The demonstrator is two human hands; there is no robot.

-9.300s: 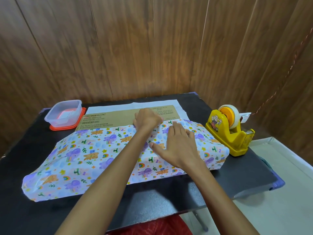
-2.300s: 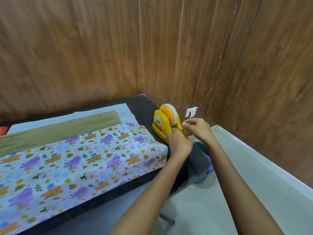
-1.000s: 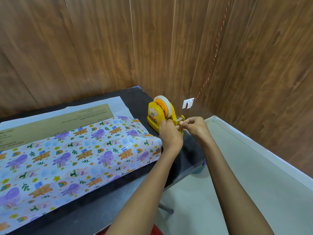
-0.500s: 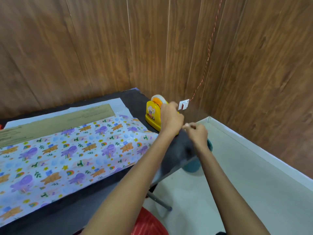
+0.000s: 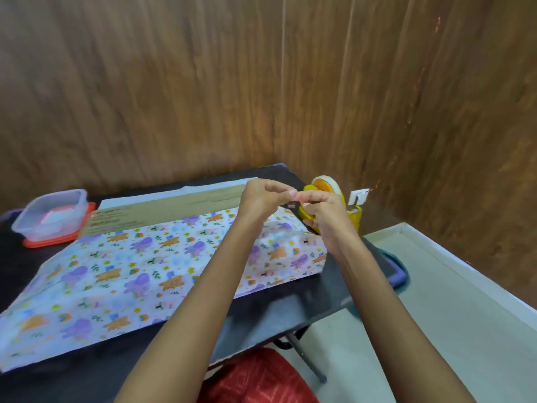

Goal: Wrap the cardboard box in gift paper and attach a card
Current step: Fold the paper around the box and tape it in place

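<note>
Cardboard box (image 5: pixel 162 205) bare along twelve o'clock, gift paper (image 5: pixel 139 271) unsealed; my left hand (image 5: pixel 261 199) and right hand (image 5: pixel 327 219) pinch, seemingly, tape (image 5: pixel 291 204); card unattached.

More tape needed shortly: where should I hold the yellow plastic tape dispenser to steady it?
Once the clear tape strip is placed, probably the left hand from above, clamping the yellow plastic tape dispenser's narrow sides below its white tape roll. It stands upright beside the part-wrapped cardboard box's right end, cutter end toward you; keep that clear.
</note>
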